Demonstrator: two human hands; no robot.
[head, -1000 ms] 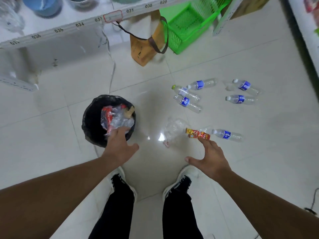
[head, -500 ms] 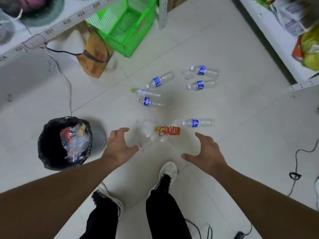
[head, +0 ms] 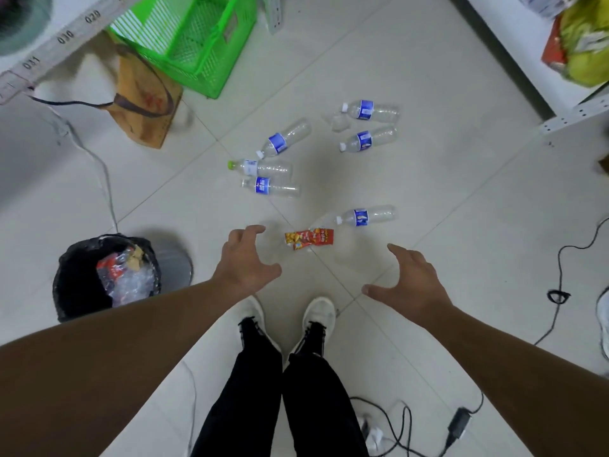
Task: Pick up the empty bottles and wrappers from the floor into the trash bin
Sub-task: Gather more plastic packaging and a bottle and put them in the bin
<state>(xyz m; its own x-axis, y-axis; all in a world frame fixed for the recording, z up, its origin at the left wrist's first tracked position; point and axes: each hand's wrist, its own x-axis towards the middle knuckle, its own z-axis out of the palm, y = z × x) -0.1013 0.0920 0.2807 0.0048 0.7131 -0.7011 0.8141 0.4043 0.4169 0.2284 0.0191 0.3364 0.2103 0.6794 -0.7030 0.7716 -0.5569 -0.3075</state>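
Several clear plastic bottles with blue labels lie on the tiled floor; the nearest bottle (head: pixel 365 216) lies just beyond a red and yellow snack wrapper (head: pixel 309 238). A trash bin (head: pixel 71 291) lined with a black bag stands at the left, holding crumpled plastic and a red wrapper. My left hand (head: pixel 245 262) hovers with fingers spread just left of the snack wrapper, holding nothing. My right hand (head: pixel 410 285) is spread and empty to the wrapper's lower right. A crumpled clear plastic piece (head: pixel 339 122) lies by the far bottles.
A green plastic basket (head: pixel 194 37) and a brown bag (head: pixel 148 103) sit at the back by a numbered shelf. Another shelf (head: pixel 573 117) with packaged goods is at the right. Black cables (head: pixel 560 291) and a charger (head: pixel 458 423) lie on the floor near my feet.
My view has swung right and away from the bin. My left hand left the bin and came over beside the snack wrapper. Both hands stay spread and empty.
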